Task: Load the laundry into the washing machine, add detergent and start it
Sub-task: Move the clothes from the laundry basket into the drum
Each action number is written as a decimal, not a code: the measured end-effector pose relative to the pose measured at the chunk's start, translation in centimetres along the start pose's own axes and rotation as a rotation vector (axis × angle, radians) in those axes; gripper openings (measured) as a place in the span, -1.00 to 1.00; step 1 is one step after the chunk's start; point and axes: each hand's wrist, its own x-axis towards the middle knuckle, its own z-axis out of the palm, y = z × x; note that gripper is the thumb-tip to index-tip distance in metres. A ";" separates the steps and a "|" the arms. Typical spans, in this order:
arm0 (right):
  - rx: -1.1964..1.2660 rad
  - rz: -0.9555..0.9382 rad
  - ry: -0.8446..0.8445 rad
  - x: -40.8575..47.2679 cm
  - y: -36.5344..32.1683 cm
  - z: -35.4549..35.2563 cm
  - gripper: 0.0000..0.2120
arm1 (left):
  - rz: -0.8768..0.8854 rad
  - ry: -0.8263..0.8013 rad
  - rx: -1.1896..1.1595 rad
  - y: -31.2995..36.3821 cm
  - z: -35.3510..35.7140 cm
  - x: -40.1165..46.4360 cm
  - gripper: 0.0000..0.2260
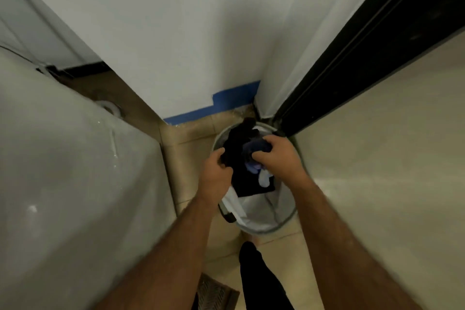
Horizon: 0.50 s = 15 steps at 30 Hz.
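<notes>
A round white laundry basket (266, 224) stands on the floor in the corner below me. Both hands reach down into it. My left hand (216, 173) grips a black garment (241, 158) at its left edge. My right hand (279, 156) is closed on a dark blue piece of clothing (254, 146), with pale blue and white items (261, 176) hanging just under it. The bundle of clothes sits at the basket's rim. A large white appliance surface (75, 171) fills the left side; its door and controls are hidden.
White walls meet in the corner, with blue tape (221, 106) along the base. A black door frame (352, 53) runs along the right. The floor is beige tile (191, 138). A dark vent grille (214, 294) lies near my foot (254, 269).
</notes>
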 end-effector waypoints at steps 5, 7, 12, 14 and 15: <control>0.114 -0.025 0.269 -6.0 -7.7 -6.3 -0.91 | 0.101 -0.081 0.075 6.5 -3.5 -6.3 -0.47; 0.289 -0.011 0.355 -7.9 -9.8 -7.7 -0.90 | 0.159 -0.085 0.080 8.6 -4.4 -8.2 -0.50; 0.344 -0.062 0.402 -14.2 -15.9 -10.0 -0.83 | 0.318 -0.136 0.138 13.6 -7.8 -13.7 -0.55; 0.340 -0.124 0.454 -16.1 -18.1 -10.6 -0.90 | 0.335 -0.162 0.145 14.9 -9.0 -15.2 -0.46; 0.344 -0.141 0.472 -17.0 -19.0 -10.9 -0.92 | 0.353 -0.176 0.155 15.4 -9.5 -15.8 -0.44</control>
